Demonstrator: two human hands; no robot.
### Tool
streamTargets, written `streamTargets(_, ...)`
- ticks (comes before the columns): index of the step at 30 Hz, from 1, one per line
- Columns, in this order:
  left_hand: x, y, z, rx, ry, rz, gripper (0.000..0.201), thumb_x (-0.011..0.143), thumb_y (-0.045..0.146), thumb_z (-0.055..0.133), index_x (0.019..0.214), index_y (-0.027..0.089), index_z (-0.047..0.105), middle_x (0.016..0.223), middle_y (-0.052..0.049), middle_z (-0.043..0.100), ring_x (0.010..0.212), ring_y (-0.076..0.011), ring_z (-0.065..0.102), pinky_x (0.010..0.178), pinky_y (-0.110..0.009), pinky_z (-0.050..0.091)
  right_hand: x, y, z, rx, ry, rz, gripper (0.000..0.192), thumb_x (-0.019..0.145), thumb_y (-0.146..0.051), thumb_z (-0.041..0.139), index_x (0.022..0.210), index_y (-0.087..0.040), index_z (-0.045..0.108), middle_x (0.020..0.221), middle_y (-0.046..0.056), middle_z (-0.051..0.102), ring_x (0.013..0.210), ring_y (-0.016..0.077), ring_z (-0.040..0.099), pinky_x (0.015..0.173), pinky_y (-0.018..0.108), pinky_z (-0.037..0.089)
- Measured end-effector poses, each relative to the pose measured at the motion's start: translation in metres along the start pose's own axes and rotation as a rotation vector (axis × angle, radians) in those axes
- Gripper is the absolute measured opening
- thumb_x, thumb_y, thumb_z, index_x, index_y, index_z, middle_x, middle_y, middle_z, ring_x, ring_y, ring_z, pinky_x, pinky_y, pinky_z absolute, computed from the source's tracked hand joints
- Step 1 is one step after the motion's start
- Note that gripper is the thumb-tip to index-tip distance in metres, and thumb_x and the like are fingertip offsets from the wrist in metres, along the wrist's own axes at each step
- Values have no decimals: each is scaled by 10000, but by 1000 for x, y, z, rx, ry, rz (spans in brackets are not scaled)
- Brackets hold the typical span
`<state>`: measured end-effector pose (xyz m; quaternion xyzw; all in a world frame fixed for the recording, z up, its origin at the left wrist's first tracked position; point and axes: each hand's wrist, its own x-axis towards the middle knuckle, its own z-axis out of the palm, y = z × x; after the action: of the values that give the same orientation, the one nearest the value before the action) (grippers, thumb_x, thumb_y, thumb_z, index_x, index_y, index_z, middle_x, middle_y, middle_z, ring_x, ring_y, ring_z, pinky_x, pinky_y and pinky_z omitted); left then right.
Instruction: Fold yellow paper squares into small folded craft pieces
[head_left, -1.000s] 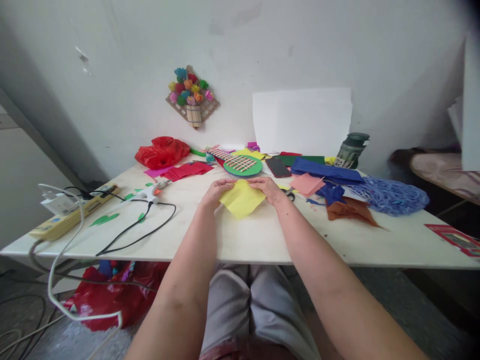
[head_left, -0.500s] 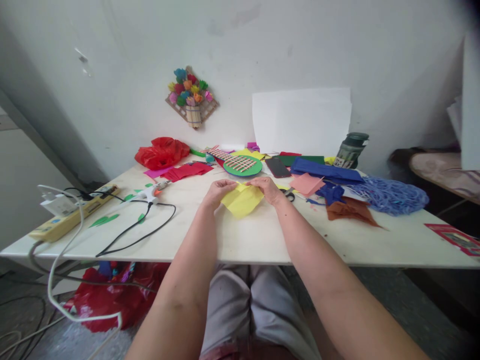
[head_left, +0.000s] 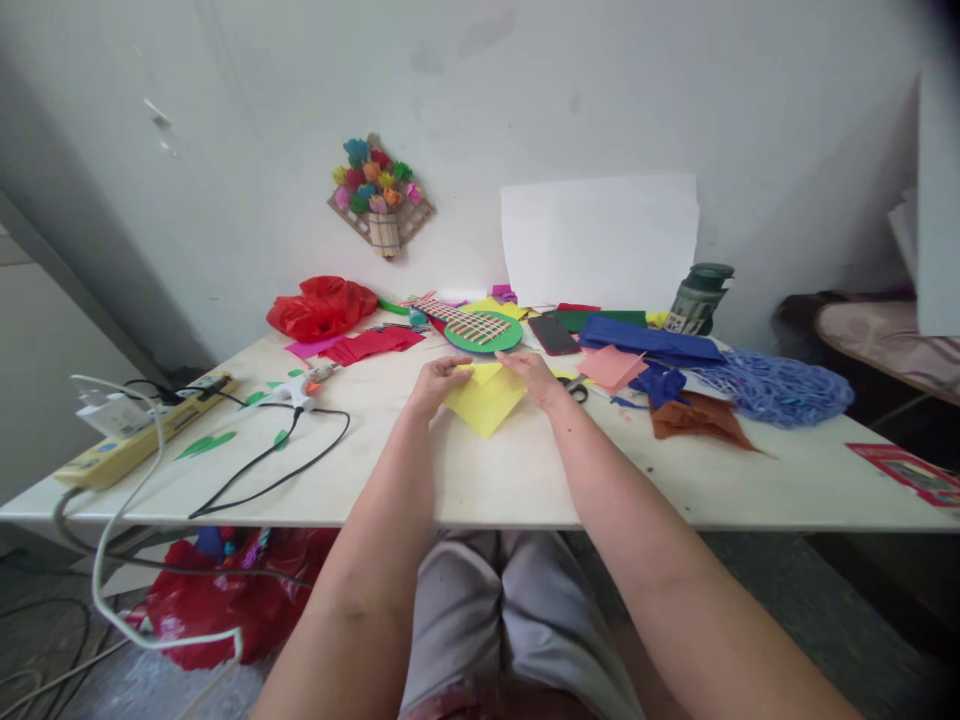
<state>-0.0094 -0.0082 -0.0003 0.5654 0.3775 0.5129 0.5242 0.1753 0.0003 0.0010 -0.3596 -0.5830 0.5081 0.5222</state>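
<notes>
A piece of yellow crepe paper (head_left: 486, 405) hangs between my two hands above the table, one corner pointing down toward me. Its upper edge looks folded over. My left hand (head_left: 439, 385) pinches the paper's left side, fingers closed. On the right side, my right hand (head_left: 532, 378) grips it between thumb and fingers. Just beyond the hands lies a green round piece (head_left: 491, 333) with a lattice of striped sticks on it. Black-handled scissors (head_left: 576, 390) rest beside my right hand, partly hidden.
A glue gun (head_left: 300, 388) with its black cord and a yellow power strip (head_left: 142, 440) lie to the left. Right of the hands are pink paper (head_left: 613, 368), a phone (head_left: 555, 335), blue crepe paper (head_left: 649, 342), brown paper (head_left: 697, 420), blue stringy material (head_left: 787, 390) and a bottle (head_left: 699, 298).
The yellow paper is spread flatter, its lower corner more pointed and its upper edge showing a fold. Both hands stay at nearly the same place. The view has shifted slightly.
</notes>
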Motion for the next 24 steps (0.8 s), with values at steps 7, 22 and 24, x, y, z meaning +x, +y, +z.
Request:
streamTargets(7, -2, 2, 2, 11, -19, -35, 478, 516, 334, 712, 925, 119, 589, 729, -66, 655, 621, -180, 604, 580, -287, 465, 5, 7, 0, -133, 64, 12, 232, 549, -361, 657, 607, -142, 606, 557, 1, 577, 485, 107, 501, 473, 232, 389)
streamTargets(22, -8, 3, 1, 72, -76, -130, 318, 556, 374, 674, 760, 134, 624, 636, -43, 634, 528, -156, 572, 490, -246, 419, -6, -7, 10, -151, -46, 16, 191, 545, -324, 642, 594, -143, 602, 530, -11, 571, 485, 105, 499, 490, 230, 386)
streamTargets(24, -8, 3, 1, 76, -98, -129, 310, 549, 362, 681, 748, 133, 617, 645, -41, 633, 536, -150, 572, 501, -245, 422, -7, -8, 10, -154, -41, 16, 187, 542, -321, 643, 580, -144, 595, 517, -18, 560, 478, 101, 489, 485, 227, 380)
